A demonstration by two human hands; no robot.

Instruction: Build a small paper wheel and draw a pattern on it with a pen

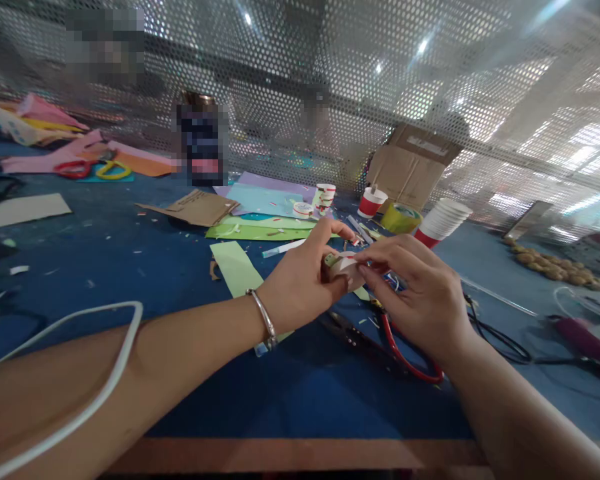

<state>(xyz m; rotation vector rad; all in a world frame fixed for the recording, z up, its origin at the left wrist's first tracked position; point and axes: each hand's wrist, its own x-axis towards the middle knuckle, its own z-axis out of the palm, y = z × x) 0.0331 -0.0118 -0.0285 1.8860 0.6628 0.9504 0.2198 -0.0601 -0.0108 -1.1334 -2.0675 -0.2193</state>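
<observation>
My left hand [300,283], with a silver bracelet at the wrist, holds a small white paper piece [347,269] with a red mark, which looks like part of a cut paper cup. My right hand [420,287] pinches the same piece from the right between thumb and fingers. Part of it is hidden by the fingers. Below the hands lies a tool with dark jaws and red handles [414,371], partly covered by my right hand. Under my left hand is a strip of light green paper [237,267]. A white marker [283,249] lies just beyond it.
Behind the hands are small cut cup pieces [325,193], a red and white cup [371,202], yellow-green tape [401,218] and stacked cups [444,220]. Cardboard [200,207] and scissors [113,169] lie left. A white cable [125,360] crosses my left forearm. Perforated metal [280,87] rises behind.
</observation>
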